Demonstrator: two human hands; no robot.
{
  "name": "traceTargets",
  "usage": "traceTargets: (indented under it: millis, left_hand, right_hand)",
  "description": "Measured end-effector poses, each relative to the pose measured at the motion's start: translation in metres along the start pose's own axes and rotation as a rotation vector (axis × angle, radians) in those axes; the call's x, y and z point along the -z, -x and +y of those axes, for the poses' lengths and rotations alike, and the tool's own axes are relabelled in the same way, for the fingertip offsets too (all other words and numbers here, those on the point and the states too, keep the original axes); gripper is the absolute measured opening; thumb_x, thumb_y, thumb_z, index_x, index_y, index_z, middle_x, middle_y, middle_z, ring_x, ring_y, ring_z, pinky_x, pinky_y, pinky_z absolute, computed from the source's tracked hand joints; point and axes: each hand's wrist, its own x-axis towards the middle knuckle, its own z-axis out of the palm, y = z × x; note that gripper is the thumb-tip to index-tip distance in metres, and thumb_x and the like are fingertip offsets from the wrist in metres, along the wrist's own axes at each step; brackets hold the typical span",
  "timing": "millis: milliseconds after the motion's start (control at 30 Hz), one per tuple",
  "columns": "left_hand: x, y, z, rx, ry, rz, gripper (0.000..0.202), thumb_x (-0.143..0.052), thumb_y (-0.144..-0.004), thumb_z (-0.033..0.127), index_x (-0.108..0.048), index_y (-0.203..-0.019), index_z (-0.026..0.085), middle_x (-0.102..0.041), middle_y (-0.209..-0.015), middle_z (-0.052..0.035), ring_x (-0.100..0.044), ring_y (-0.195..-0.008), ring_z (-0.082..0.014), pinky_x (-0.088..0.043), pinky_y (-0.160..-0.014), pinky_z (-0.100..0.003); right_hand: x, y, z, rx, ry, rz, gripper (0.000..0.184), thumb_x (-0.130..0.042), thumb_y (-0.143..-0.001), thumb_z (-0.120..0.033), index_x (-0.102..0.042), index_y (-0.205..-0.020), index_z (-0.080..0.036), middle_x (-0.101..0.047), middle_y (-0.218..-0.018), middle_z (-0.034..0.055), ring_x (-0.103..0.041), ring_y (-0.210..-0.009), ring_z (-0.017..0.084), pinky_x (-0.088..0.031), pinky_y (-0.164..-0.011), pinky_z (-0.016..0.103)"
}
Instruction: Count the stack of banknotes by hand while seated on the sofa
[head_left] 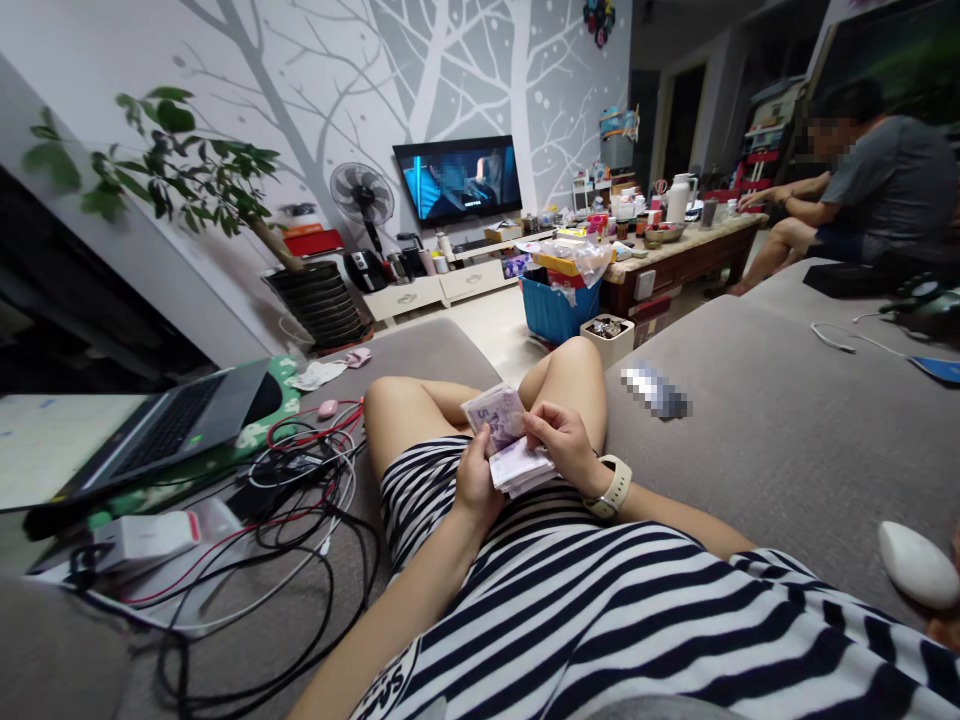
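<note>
We record left hand gripping fanned banknote bundle. Right hand pinching second sheaf of notes just beside it; cream strap watch on wrist. Both hands held over striped shirt, between bare thighs. Tangled cables lie on grey sofa, near open laptop. Seated person at counter, far right.

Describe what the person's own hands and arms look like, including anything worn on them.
The left hand and right hand are bare, with no gloves. A cream-coloured watch with a wide strap sits on the right wrist. Both forearms are uncovered, and above them is a black-and-white striped top.
</note>
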Motion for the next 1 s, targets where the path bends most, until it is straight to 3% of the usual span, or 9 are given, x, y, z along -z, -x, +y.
traceTargets:
  millis: [233,467,733,1000]
  left_hand:
    - [-0.003,0.003,0.003,-0.054,-0.054,0.013,0.03,-0.065,-0.074,0.028,-0.066,-0.096,0.007,-0.072,-0.089,-0.0121,-0.067,-0.092,-0.0273,-0.05,-0.087,-0.038]
    - [-0.008,0.009,0.007,-0.078,-0.133,0.019,0.025,-0.069,-0.067,0.024,-0.068,-0.087,0.009,-0.072,-0.078,-0.0094,-0.069,-0.083,-0.027,-0.053,-0.079,-0.037]
    - [-0.01,0.01,0.008,-0.084,-0.133,0.003,0.02,-0.068,-0.069,0.023,-0.068,-0.085,0.011,-0.072,-0.076,-0.0086,-0.068,-0.086,-0.0275,-0.053,-0.08,-0.037]
    - [-0.007,0.003,0.006,-0.06,-0.053,0.005,0.026,-0.062,-0.077,0.03,-0.068,-0.091,0.01,-0.073,-0.089,-0.0094,-0.067,-0.092,-0.0257,-0.051,-0.083,-0.036]
  right_hand:
    - [0.001,-0.004,0.004,-0.019,0.052,0.113,0.033,-0.07,-0.07,-0.046,-0.052,-0.072,-0.019,-0.05,-0.062,-0.0036,-0.044,-0.057,0.011,-0.036,-0.054,0.024]
    - [0.003,-0.007,0.009,-0.056,0.057,0.087,0.032,-0.064,-0.076,-0.049,-0.053,-0.071,-0.018,-0.049,-0.06,-0.0035,-0.043,-0.054,0.011,-0.036,-0.053,0.024]
    - [0.004,-0.008,0.012,-0.007,0.152,0.119,0.032,-0.059,-0.079,-0.046,-0.052,-0.065,-0.018,-0.046,-0.059,-0.0032,-0.04,-0.056,0.011,-0.035,-0.054,0.024]
    - [0.003,-0.007,0.007,0.006,0.157,0.112,0.032,-0.058,-0.08,-0.045,-0.052,-0.064,-0.018,-0.046,-0.059,-0.0031,-0.04,-0.058,0.011,-0.034,-0.055,0.024]
